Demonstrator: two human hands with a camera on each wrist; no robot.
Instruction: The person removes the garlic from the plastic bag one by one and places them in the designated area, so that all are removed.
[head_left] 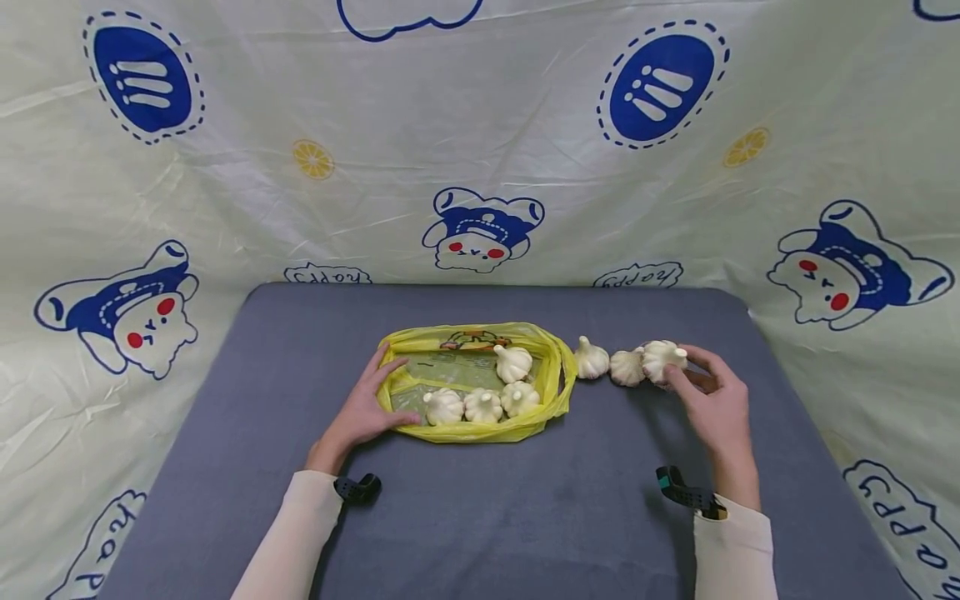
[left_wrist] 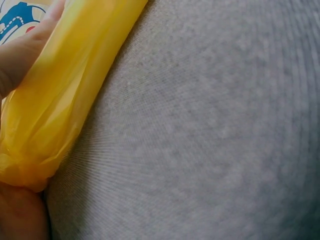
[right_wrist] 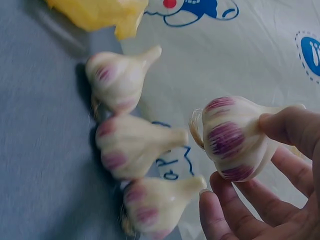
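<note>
A yellow plastic bag (head_left: 480,433) lies with its mouth spread wide in the middle of the table, several garlic bulbs (head_left: 482,406) inside it. My left hand (head_left: 365,406) holds the bag's left rim, and the yellow plastic (left_wrist: 65,90) stretches past its fingers in the left wrist view. With thumb and fingertips my right hand (head_left: 712,400) pinches a garlic bulb (right_wrist: 235,137) with purple streaks, raised off the table. Beside it, three more bulbs stand in a row in the right wrist view, the middle one (right_wrist: 135,147) touching its neighbours; the head view partly hides them.
The dark grey tabletop (head_left: 480,525) reaches back to a pale printed sheet (head_left: 375,225) hanging behind and around it. A black band (head_left: 360,489) is on the left wrist, another band (head_left: 686,492) on the right.
</note>
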